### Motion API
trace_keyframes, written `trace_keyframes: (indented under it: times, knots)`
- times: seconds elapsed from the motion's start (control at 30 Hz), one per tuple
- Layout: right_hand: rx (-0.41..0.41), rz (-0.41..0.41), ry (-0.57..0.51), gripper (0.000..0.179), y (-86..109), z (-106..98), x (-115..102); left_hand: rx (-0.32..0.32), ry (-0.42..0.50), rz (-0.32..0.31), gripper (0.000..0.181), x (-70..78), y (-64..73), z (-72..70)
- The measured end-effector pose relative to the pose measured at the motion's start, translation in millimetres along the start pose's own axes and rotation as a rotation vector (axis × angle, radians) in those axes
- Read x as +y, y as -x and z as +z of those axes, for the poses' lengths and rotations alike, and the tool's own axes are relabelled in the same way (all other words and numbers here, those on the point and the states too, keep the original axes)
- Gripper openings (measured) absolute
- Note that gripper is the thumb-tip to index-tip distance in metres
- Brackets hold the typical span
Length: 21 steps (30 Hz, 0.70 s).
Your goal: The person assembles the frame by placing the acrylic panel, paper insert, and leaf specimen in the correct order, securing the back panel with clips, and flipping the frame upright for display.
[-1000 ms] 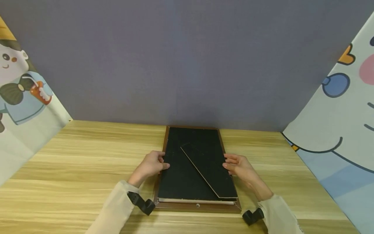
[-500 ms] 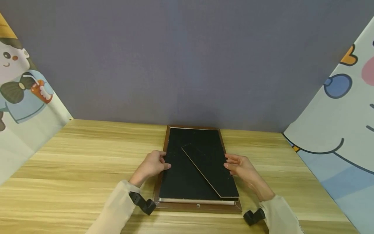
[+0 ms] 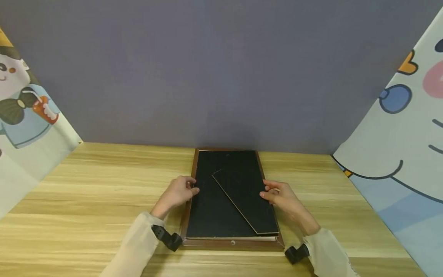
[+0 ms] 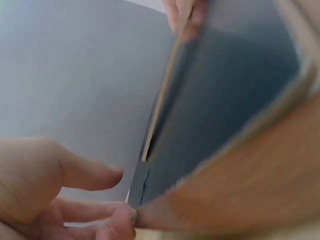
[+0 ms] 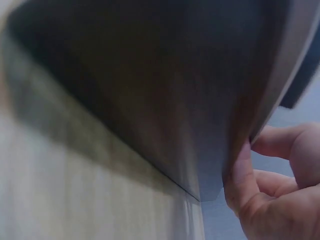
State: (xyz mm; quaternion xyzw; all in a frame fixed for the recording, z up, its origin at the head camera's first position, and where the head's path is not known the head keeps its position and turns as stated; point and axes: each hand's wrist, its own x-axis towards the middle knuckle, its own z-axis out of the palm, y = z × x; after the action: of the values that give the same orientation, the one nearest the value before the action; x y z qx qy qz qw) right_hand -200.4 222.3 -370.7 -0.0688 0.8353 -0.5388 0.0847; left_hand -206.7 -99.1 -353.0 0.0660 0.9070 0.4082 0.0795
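Note:
A brown picture frame [image 3: 207, 244] lies face down, its black backing board [image 3: 211, 215] upward. Across the board slants a black easel leg [image 3: 245, 204]. At the frame's left side is my left hand [image 3: 175, 191]; in the left wrist view its fingertips [image 4: 126, 217] meet the edge while the thumb hovers a little apart. My right hand [image 3: 282, 196] pinches the frame's right edge, thumb over the top and a finger [image 5: 242, 167] against the outer side. A pale strip shows between board and rim at the near right corner.
The frame lies on a wood-grain table [image 3: 104, 192], its far end close to a grey partition [image 3: 214, 77]. Cartoon-printed panels stand at the left [image 3: 24, 115] and right [image 3: 408, 134]. A black wrist mount [image 3: 166, 238] sits on each sleeve.
The backing board's near left corner has slid slightly toward the front rim, narrowing the pale strip there. My right fingers have shifted a little on the edge. My left thumb has risen slightly.

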Motion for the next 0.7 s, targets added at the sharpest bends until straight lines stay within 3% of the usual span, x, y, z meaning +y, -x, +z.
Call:
trace_keyframes:
  times: [0.13,0.3,0.43,0.5,0.6,0.7]
  knots:
    - [-0.006,-0.004,0.011,0.058,-1.1,3.3,-0.9,0.029,-0.003,-0.002,0.037,-12.0,-13.5,-5.4]
    - [0.004,-0.003,0.064,0.057,-1.5,7.3,-1.7,-0.060,0.117,-0.024,0.053,-27.7,-35.1,-10.8]
    - [0.022,0.000,0.099,0.057,-0.9,7.8,-2.6,-0.107,0.184,-0.063,0.054,-31.3,-50.4,-14.0]
    - [0.032,-0.003,0.115,0.057,-0.3,7.0,-3.0,-0.107,0.150,-0.061,0.049,-29.5,-57.7,-15.2]
    - [0.036,-0.018,0.155,0.057,1.1,5.1,-3.9,-0.081,0.029,-0.040,0.032,-23.8,-69.0,-15.3]
    - [0.046,-0.024,0.203,0.055,1.7,2.8,-4.3,-0.057,-0.104,-0.029,0.036,-17.7,-80.7,-12.5]
